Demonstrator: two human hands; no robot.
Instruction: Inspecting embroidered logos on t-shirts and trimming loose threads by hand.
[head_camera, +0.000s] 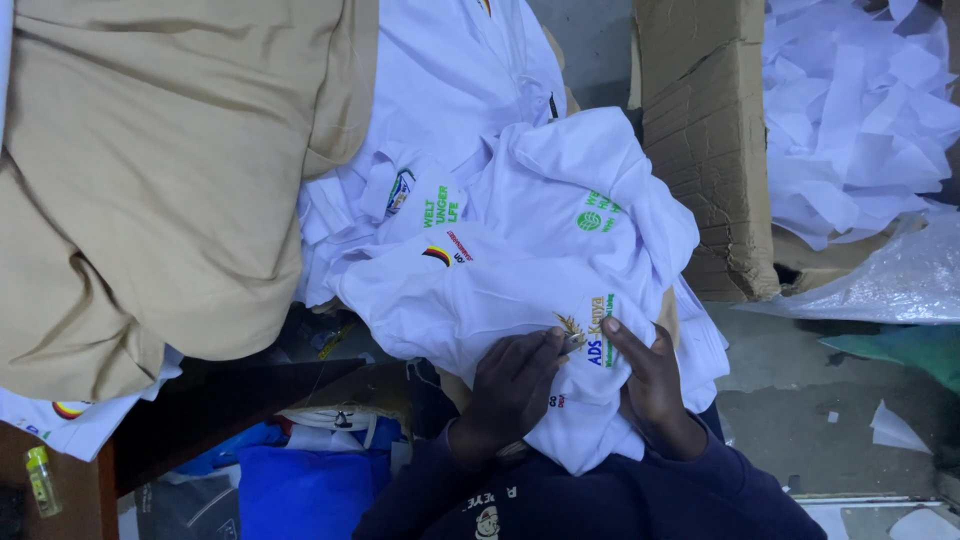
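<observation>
A white shirt (480, 295) with small embroidered logos lies bunched in my lap. My left hand (510, 385) pinches a small metallic tool (572, 343) with its tip at the yellow and green embroidery (598, 325). My right hand (652, 385) grips the shirt's cloth just right of that embroidery, one finger pressed beside it. More white shirts (450, 90) with printed logos are heaped behind it. My dark navy sleeves and chest fill the bottom edge.
A large beige cloth (150, 190) drapes over the left. A torn cardboard box (700, 150) holds white paper scraps (860, 110) at the right, with clear plastic sheeting (890, 280) below. A blue bag (300, 490) and a wooden table corner with a yellow lighter (40, 480) sit lower left.
</observation>
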